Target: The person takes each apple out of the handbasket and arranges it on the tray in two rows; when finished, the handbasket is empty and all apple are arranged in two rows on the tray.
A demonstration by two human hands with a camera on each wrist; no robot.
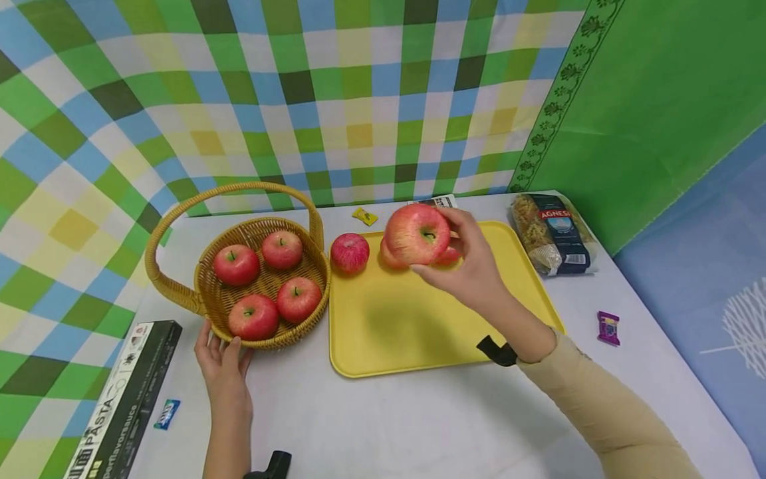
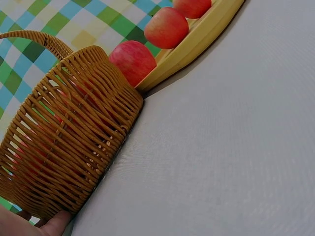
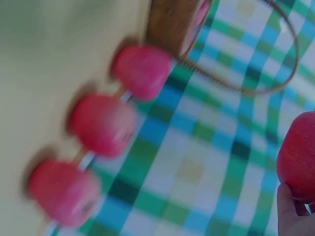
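My right hand (image 1: 473, 266) grips a red-and-yellow apple (image 1: 417, 234) between thumb and fingers, raised over the back of the yellow tray (image 1: 383, 362). The apple's stem hollow faces the head camera. Along the tray's back edge sit three apples; a dark red apple (image 1: 350, 253) is leftmost, and the held one partly hides the other two. Several red apples (image 1: 254, 317) lie in the wicker basket (image 1: 223, 226) with its tall arched handle. My left hand (image 1: 223, 362) rests its fingers and thumb against the basket's near-left lower wall, as the left wrist view also shows.
A bag of pasta (image 1: 553, 233) lies right of the tray, with a purple wrapped candy (image 1: 608, 328) nearer. Behind the tray is a yellow candy (image 1: 364, 216). A long black pasta box (image 1: 128, 399) and a blue candy (image 1: 167, 414) lie at left. Checked cloth (image 1: 359, 100) hangs behind.
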